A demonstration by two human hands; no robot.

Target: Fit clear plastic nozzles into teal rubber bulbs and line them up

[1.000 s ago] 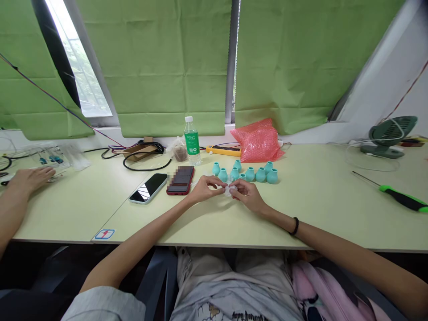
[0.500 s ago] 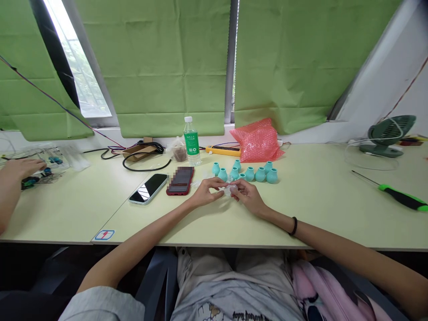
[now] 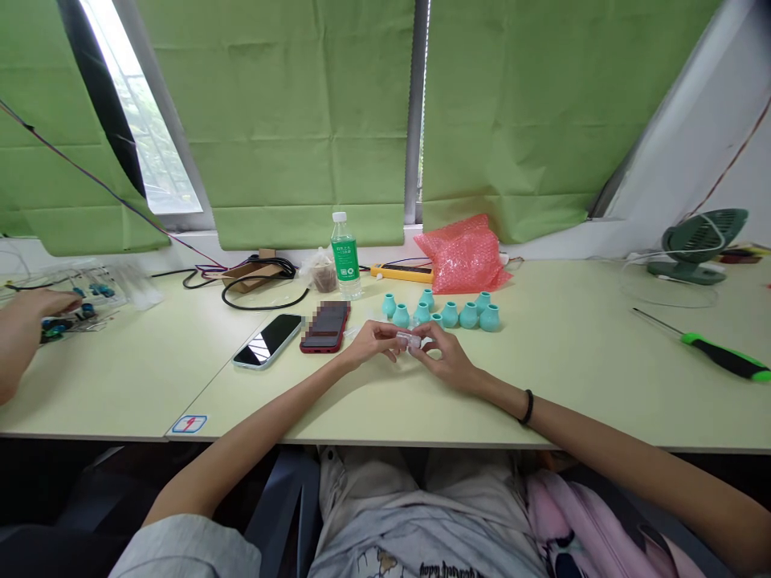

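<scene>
Between both hands is a small clear, tube-like plastic piece [image 3: 409, 340], lying roughly sideways above the table. My left hand [image 3: 374, 343] pinches its left end, and my right hand [image 3: 444, 353] has its thumb and fingers closed on the right end. Just beyond the fingers stand several small turquoise vase-shaped pots [image 3: 468, 315] in a loose group. A bit of clear plastic [image 3: 352, 331] lies left of the pots, close to my left hand and partly hidden by it.
Left of my hands lie a red-cased phone [image 3: 325, 327] and a pale-cased phone [image 3: 268, 340]. Behind are a water bottle [image 3: 345, 258], a yellow tool [image 3: 402, 273] and pink bubble wrap [image 3: 463, 255]. A screwdriver [image 3: 716, 353] and fan [image 3: 699, 245] sit right. Another person's hand [image 3: 36, 317] reaches over parts at left.
The clear piece has turned sideways between my fingers and shows more plainly. My hands stay in nearly the same place. The other person's hand at left has shifted slightly.
</scene>
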